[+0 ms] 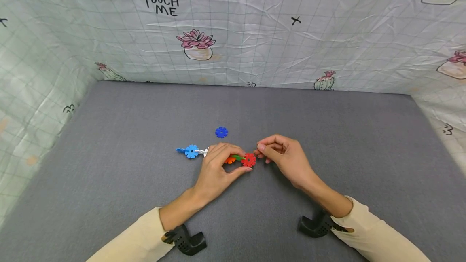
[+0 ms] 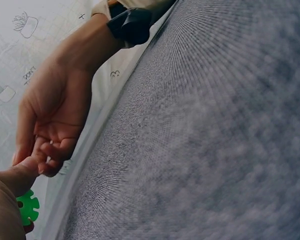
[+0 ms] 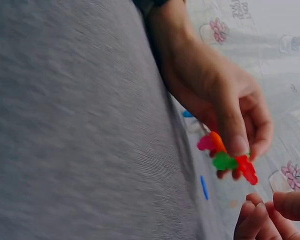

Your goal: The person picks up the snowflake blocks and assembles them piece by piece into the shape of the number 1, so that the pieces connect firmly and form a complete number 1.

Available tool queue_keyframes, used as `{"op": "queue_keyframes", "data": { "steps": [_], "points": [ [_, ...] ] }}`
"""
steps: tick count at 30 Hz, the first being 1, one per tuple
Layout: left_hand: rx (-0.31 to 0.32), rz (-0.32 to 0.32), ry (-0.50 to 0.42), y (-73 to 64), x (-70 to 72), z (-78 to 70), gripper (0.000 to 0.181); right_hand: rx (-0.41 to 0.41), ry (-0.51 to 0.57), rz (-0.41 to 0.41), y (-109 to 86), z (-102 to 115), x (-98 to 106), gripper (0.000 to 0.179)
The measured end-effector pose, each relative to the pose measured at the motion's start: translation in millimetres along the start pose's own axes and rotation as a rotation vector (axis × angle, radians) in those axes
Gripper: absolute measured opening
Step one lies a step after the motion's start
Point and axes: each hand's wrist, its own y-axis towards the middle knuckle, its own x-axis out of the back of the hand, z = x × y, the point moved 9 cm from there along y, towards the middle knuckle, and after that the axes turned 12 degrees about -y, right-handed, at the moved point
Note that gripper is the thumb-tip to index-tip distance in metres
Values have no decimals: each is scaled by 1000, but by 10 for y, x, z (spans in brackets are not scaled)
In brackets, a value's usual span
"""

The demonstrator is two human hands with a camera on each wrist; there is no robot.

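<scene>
My left hand [image 1: 214, 169] grips a chain of notched plastic snowflake discs near its right end, thumb below and fingers over the top. At that end is a red disc [image 1: 249, 160], slotted to a green disc [image 3: 224, 161], then an orange disc [image 1: 230, 160] and a pink disc [image 3: 206, 143]. Left of the hand the chain comes out with a white disc [image 1: 201, 152], a light blue disc [image 1: 191, 151] and a blue disc [image 1: 180, 150] seen edge-on. The right hand [image 1: 285, 157] hovers beside the red disc, fingers loosely bent, nothing visible between them.
A loose dark blue disc [image 1: 221, 132] lies flat on the grey table [image 1: 127, 132], just beyond the chain. Printed curtain cloth [image 1: 247, 31] hangs along the table's back and sides. Each wrist wears a black camera mount [image 1: 187, 241].
</scene>
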Motion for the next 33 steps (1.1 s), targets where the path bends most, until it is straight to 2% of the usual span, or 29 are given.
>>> {"op": "queue_keyframes", "data": {
  "steps": [5,9,18,23,27,30,33],
  "points": [
    [0,2,-2,-3,-2,12,37,80,-124,-2,137,65,16,26],
    [1,3,-2,-8,-5,20,37,164,-234,29,264,106,-34,26],
    [6,-4,-2,-26,-14,28,36,320,-329,155,534,108,-199,27],
    [5,-12,-1,-29,-9,32,36,446,-363,243,594,154,-327,31],
    [0,-12,3,-27,-3,27,36,536,-450,308,615,199,-434,34],
    [-5,-12,11,-27,0,22,36,574,-518,353,603,211,-508,37],
    [-2,-13,16,-30,3,25,36,575,-568,385,584,210,-561,40]
  ]
}}
